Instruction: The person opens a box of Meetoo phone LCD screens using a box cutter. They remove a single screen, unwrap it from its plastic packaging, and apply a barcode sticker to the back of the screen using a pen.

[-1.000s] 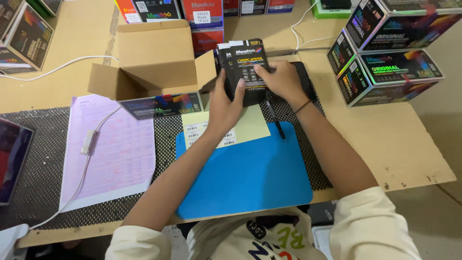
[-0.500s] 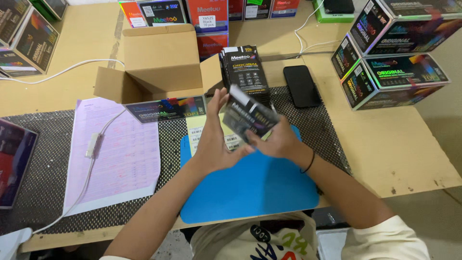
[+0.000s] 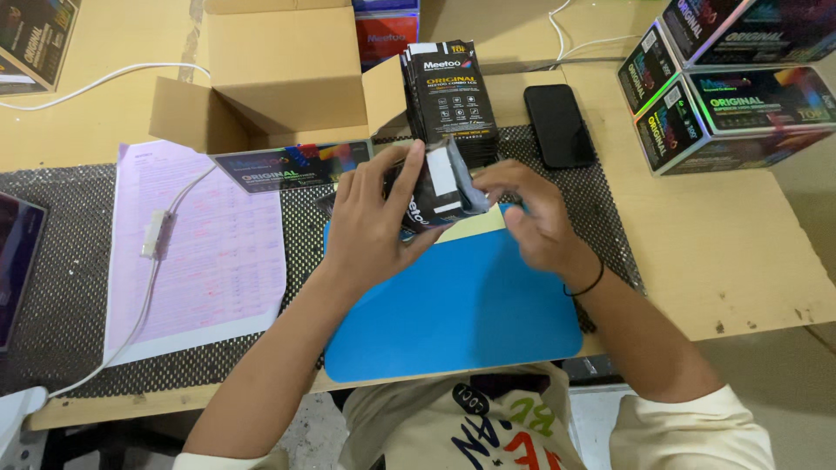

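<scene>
My left hand (image 3: 370, 218) and my right hand (image 3: 531, 218) hold a small black packet (image 3: 435, 187) with a white patch between them, above the far edge of a blue mat (image 3: 453, 305). The left fingers wrap its left side and the right fingers pinch its right end. Just behind it a stack of black packets (image 3: 451, 96) stands upright on the dark mesh mat (image 3: 52, 287). A yellow paper slip (image 3: 470, 224) lies under the hands.
An open cardboard box (image 3: 279, 78) sits behind the left hand, with a flat dark colourful package (image 3: 292, 165) in front of it. A black phone (image 3: 559, 126) lies to the right. Dark printed boxes (image 3: 731, 96) are stacked far right. A pink printed sheet (image 3: 205, 252) and white cable (image 3: 157, 235) lie left.
Both hands left the standing stack and drew one packet toward me. They now hold it lower and closer, over the blue mat's far edge, turned on its side.
</scene>
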